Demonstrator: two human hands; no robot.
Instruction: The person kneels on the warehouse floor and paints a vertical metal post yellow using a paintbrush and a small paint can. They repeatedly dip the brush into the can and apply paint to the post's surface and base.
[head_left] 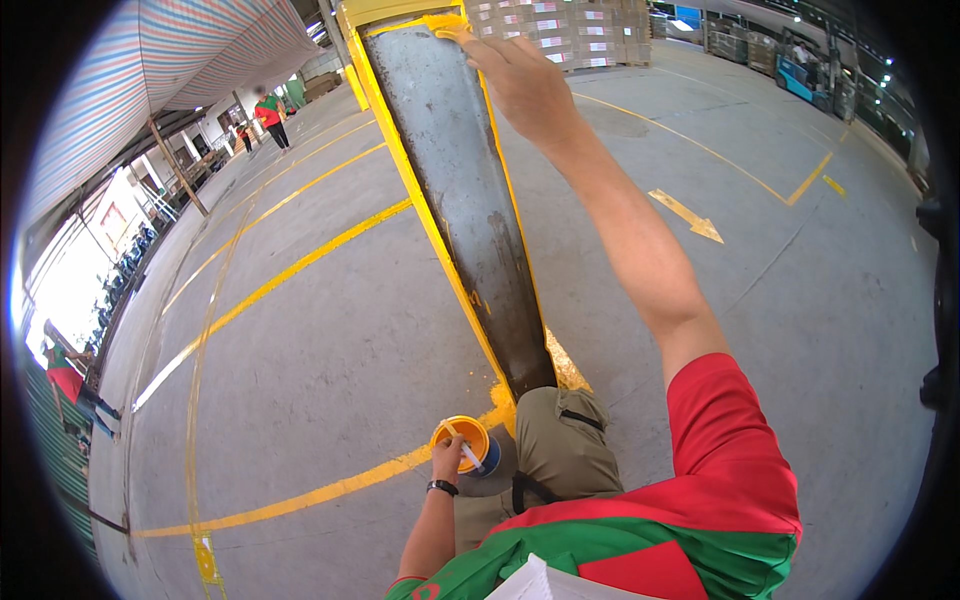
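Observation:
My right hand (522,88) is raised to the top of a tall steel column (440,120), its fingers closed round a yellow paint-covered applicator, apparently a paintbrush (447,24). The applicator touches the yellow band across the column's upper end. Yellow edges frame the column's bare, stained grey face, which darkens towards its foot. Low on the left, my left hand (447,459) grips the rim of a paint bucket (490,462), which is yellow inside and dark blue outside. A pale strip (462,446) slants across the bucket's mouth beside my fingers; I cannot tell whether it is a stick or a handle.
My bent knee (560,440) is against the column's foot. Yellow lines (300,490) and an arrow (688,215) mark the grey floor. Stacked cartons (560,35) stand behind the column, with a blue forklift (800,80) at far right. Several people (270,115) are on the left.

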